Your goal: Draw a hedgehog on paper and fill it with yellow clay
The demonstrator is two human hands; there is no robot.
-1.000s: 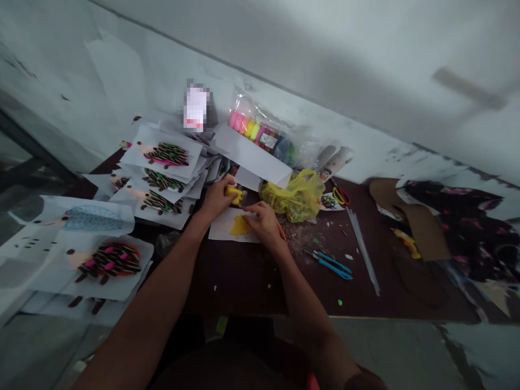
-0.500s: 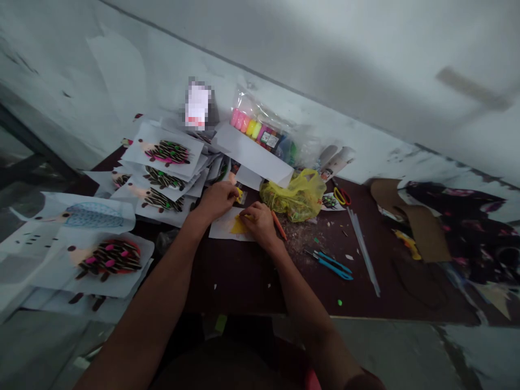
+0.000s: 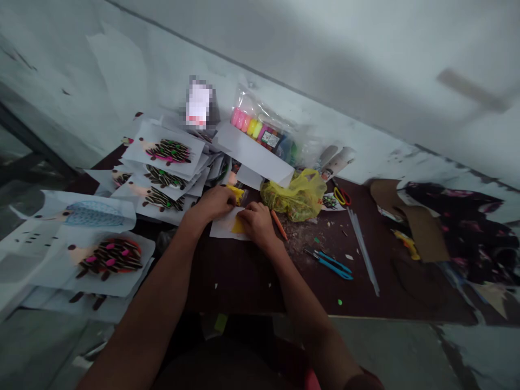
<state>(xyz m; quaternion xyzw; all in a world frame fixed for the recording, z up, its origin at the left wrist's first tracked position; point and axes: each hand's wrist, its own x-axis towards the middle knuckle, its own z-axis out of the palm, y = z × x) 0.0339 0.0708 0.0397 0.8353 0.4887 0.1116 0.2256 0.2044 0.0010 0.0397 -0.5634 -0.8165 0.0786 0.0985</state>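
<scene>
A small sheet of white paper (image 3: 219,229) lies on the dark table, with a flat, clay-like yellow patch (image 3: 238,225) on it. My right hand (image 3: 259,223) rests over the patch's right side, its fingers bent and their tips pressed on the yellow. At the paper's upper left, my left hand (image 3: 217,202) has its fingers curled together. What those fingertips hold, if anything, is hidden. Just beyond them sits a bright yellow lump (image 3: 236,193). An orange pen-like stick (image 3: 279,225) lies right of my right hand.
Paper stacks with hedgehog pictures (image 3: 168,151) fill the left. Behind my hands are a yellow plastic bag (image 3: 298,197) and a clear pouch of coloured tubes (image 3: 254,127). To the right lie a blue cutting tool (image 3: 333,265), scissors (image 3: 341,196), clear sticks (image 3: 363,252) and a yellow glue gun (image 3: 407,244).
My left hand has drawn back slightly left and toward me, its fingertips off the yellow lump. My right hand has shifted slightly left over the yellow patch.
</scene>
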